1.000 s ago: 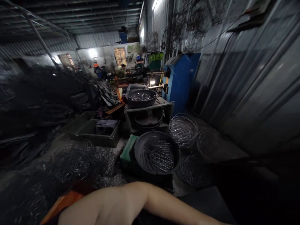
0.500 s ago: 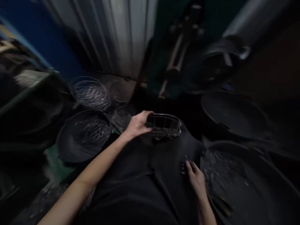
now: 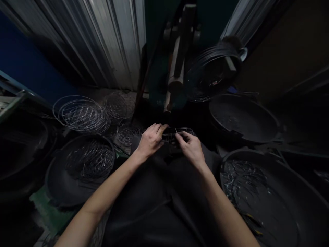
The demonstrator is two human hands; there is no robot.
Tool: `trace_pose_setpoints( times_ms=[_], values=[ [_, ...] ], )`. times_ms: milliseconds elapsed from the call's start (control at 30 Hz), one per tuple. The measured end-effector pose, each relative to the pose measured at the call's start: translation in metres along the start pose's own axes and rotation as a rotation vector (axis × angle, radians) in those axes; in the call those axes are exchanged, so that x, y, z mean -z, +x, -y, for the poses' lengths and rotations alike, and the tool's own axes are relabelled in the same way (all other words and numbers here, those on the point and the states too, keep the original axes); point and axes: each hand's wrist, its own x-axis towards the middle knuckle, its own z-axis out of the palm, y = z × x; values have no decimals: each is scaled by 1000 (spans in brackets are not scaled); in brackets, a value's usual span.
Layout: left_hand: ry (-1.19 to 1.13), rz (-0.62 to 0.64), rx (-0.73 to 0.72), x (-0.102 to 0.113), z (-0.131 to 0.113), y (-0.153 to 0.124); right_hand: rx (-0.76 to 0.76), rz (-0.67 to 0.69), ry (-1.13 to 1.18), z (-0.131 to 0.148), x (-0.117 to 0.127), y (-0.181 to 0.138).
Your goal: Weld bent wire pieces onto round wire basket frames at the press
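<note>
On my feed the left hand (image 3: 151, 140) and right hand (image 3: 190, 149) are bare, with no gloves on the fingers (image 3: 160, 129), and the skin runs uncovered up both the left forearm (image 3: 108, 195) and the right forearm (image 3: 221, 209). Just below the hands I can see a dark garment (image 3: 151, 212), black or close to it in this low light. Its matte fabric falls in long, soft creases, and a seam seems to run down it. Where the cloth ends at the arms, I can't make out any cuff.
</note>
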Motion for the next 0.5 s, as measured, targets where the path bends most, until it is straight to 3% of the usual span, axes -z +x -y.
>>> trace_pose_setpoints(
  times_ms=[133, 500],
  values=[
    [-34, -18, 1, 2, 10, 3, 105, -59, -40, 1, -13, 7],
    [-35, -144, 0, -13, 29, 19, 200, -137, -29, 2, -27, 29]
  ],
)
